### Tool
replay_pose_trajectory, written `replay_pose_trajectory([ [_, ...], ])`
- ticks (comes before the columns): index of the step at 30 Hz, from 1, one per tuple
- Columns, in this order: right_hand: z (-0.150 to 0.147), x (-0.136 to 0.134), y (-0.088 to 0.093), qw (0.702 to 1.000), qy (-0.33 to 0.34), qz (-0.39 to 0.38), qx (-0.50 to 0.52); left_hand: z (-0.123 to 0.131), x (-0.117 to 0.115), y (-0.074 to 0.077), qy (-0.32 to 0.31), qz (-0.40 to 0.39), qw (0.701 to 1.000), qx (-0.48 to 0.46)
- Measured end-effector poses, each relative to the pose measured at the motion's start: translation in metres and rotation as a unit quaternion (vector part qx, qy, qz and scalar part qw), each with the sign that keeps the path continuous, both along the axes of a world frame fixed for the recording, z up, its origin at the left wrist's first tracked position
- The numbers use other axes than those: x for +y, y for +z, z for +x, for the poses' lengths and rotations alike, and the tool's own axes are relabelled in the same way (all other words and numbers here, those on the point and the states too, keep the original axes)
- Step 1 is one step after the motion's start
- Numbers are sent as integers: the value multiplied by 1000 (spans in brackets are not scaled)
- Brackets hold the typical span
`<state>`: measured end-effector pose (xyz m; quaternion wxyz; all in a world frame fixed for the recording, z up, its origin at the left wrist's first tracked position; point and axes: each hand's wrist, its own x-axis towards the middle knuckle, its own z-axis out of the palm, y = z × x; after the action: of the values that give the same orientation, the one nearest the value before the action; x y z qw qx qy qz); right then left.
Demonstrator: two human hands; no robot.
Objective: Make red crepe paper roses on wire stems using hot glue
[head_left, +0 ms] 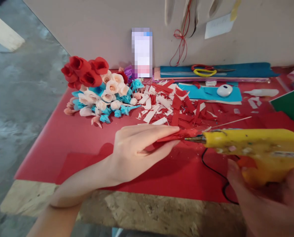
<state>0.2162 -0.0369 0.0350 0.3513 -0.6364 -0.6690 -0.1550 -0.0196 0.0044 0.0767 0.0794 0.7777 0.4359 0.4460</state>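
My left hand (139, 151) pinches a folded piece of red paper (168, 135) between its thumb and fingers, over the red-covered table. At the lower right, my right hand (265, 204) grips a yellow glue gun (255, 141) by its handle. The gun points left, and its metal nozzle meets the edge of the red paper beside my left fingertips. A thin wooden stick (232, 121) shows just behind the gun. Whether the paper is fixed to anything is hidden by my fingers.
Paper flowers (110, 90) lie at the back left, beside red and white paper scraps (166, 102). A phone (142, 52) leans on the wall. Scissors (205, 70), blue paper (208, 92) and a white oval object (224, 90) sit behind. A black cord (214, 171) hangs below the gun.
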Motion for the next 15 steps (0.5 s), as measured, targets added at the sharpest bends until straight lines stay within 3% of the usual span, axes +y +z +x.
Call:
replay_pose_trajectory([
  [2,0,6,5,998,11,44,-37,0,2,-2,6,2,1000,-18],
  [5,5,13,5,998,-50,29,-34,0,7,-7,11,-83,996,-20],
  [10,29,35,-10,961,-203,-186,9,-2,20,-17,-20,-252,967,-29],
  [15,60,61,-41,919,-231,-318,24,-2,20,-16,-44,-312,946,-71],
])
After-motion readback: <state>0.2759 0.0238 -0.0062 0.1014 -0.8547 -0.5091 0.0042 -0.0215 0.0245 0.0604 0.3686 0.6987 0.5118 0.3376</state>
